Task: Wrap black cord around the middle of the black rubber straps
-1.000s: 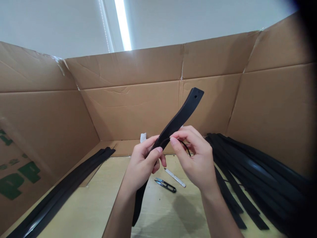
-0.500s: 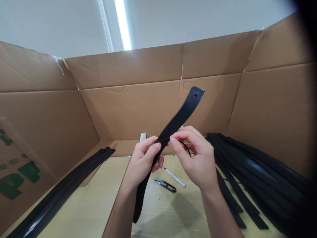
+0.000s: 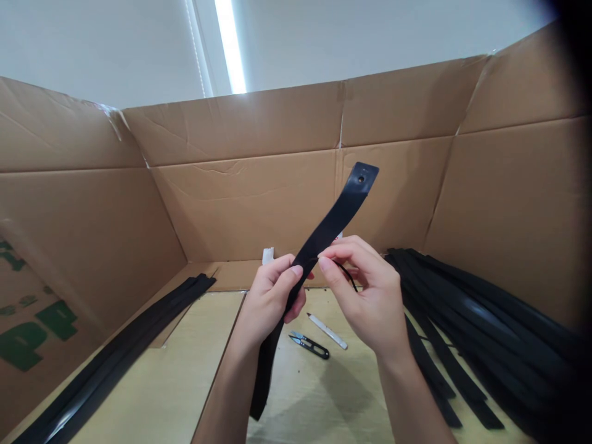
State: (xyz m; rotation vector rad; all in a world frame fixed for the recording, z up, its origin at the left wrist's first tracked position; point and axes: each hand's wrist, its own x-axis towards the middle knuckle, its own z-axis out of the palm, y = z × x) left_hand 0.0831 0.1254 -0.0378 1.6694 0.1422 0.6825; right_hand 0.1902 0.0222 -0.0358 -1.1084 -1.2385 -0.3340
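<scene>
A long black strap (image 3: 324,237) with a hole near its upper end slants up to the right over the table. Around its middle my left hand (image 3: 275,296) is closed, thumb on the front face and fingers behind. My right hand (image 3: 367,296) pinches a thin black cord (image 3: 345,269) between thumb and forefinger, just right of the strap. The cord curls down under that hand; whether its other end joins the strap I cannot tell. Below the hands lie black-handled thread snips (image 3: 309,345) and a white pen-like tool (image 3: 326,330).
A pile of black straps (image 3: 481,314) lies on the right of the table (image 3: 185,376), and a smaller bundle of black strips (image 3: 124,345) on the left. Cardboard walls (image 3: 250,203) enclose the back and sides. A small white object (image 3: 267,255) stands behind my left hand.
The strap's upper end has shifted slightly left and turned a little. Both hands keep their grips and have hardly moved.
</scene>
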